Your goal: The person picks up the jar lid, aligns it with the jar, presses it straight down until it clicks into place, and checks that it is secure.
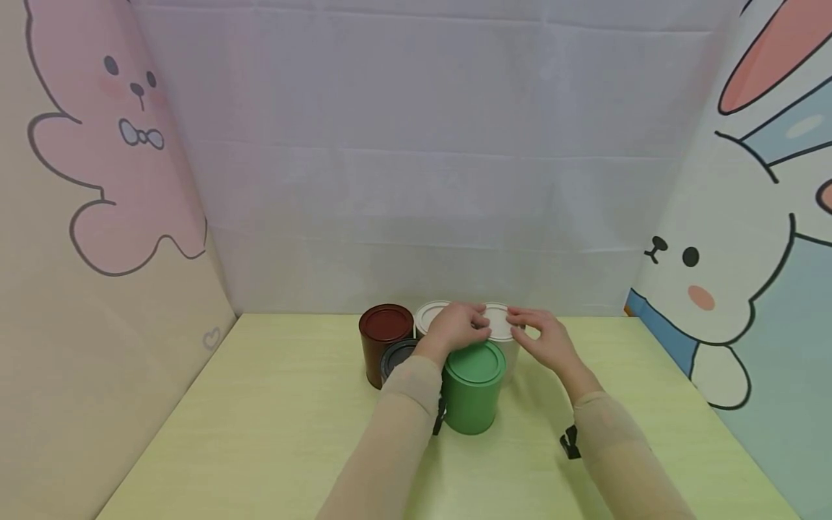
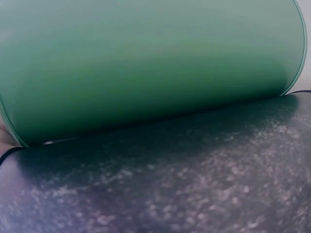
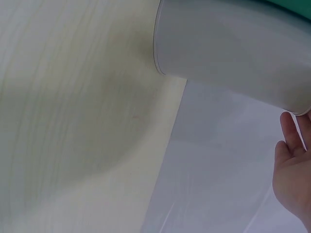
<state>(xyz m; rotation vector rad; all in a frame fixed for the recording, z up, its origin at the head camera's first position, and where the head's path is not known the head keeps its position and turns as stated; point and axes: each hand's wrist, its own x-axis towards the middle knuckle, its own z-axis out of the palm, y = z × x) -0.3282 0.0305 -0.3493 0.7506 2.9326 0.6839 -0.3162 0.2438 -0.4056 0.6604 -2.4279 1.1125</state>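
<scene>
Both hands are at the lid of the right-hand white can [image 1: 499, 318], one on each side. My left hand [image 1: 453, 326] reaches over between the cans, its loosely bent fingertips at the lid's left edge. On the other side, my right hand [image 1: 551, 345] has its fingertips and thumb at the rim, spread apart. The right wrist view shows this hand [image 3: 294, 179] with its fingertips right at the end of the white can [image 3: 228, 48]. In front stands a green can [image 1: 472, 397], which fills much of the left wrist view beside a dark grey can [image 2: 170, 194].
A brown can [image 1: 385, 350] stands at the left of the group, and a second white can [image 1: 429, 315] stands behind the left hand. The pale yellow table [image 1: 292, 419] ends at a white cloth backdrop [image 1: 416, 180]. Cartoon-printed side walls flank it.
</scene>
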